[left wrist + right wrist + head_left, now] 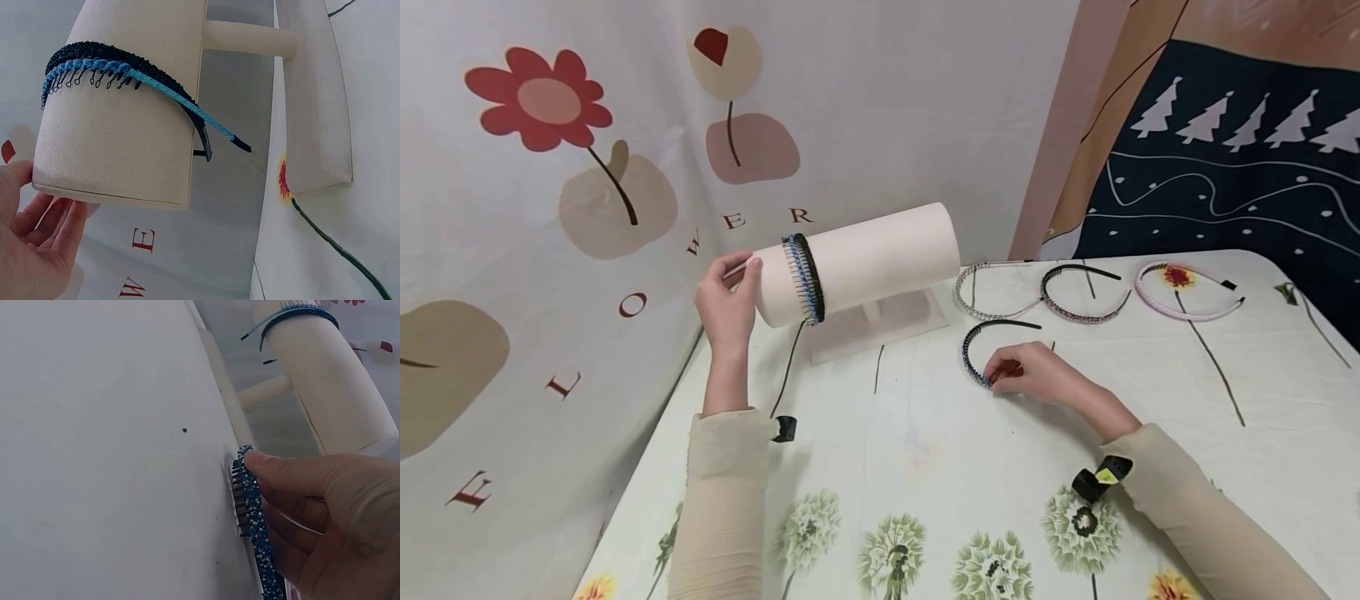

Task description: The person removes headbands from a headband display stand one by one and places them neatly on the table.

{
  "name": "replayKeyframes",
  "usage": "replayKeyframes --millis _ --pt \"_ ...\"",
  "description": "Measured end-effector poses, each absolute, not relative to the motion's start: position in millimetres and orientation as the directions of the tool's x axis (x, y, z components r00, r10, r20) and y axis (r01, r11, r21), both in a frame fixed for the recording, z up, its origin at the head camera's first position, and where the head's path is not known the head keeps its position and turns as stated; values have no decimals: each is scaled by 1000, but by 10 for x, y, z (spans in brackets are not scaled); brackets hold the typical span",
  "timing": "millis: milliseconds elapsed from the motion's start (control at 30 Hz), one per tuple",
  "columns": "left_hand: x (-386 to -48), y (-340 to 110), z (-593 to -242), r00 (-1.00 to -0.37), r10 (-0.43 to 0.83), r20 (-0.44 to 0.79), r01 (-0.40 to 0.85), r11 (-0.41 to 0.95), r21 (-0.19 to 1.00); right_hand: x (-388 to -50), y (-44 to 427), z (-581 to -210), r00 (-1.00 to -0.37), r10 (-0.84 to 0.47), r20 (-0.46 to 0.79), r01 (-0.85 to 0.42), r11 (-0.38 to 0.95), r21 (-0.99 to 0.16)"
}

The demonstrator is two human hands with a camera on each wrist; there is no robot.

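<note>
A cream padded cylinder headband stand lies sideways on its post and flat base. My left hand grips its left end, thumb and fingers at the rim in the left wrist view. Round the cylinder, near that end, sit a black headband and a blue one, both with teeth on show. To the right of the stand, my right hand pinches a dark blue glittery headband on the table. Its teeth face left in the right wrist view; my fingers partly cover the band.
Behind my right hand lie a silver beaded headband, a dark headband with pinkish beads and a pink one. A flower-print cloth covers the table. A printed curtain hangs close behind the stand.
</note>
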State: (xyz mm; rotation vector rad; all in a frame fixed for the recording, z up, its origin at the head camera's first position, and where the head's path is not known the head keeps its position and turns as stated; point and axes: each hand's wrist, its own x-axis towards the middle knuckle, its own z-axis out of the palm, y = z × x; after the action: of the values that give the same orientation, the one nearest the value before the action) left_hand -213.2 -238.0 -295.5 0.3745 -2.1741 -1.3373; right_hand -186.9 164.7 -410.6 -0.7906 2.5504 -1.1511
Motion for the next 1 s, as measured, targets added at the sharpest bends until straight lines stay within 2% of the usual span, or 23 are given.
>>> replayKeyframes --millis 1000 --pt "-2136 -2390 -2977 -805 -499 320 56 473 879 -1900 1572 -3981 -831 -554 51 -402 534 -744"
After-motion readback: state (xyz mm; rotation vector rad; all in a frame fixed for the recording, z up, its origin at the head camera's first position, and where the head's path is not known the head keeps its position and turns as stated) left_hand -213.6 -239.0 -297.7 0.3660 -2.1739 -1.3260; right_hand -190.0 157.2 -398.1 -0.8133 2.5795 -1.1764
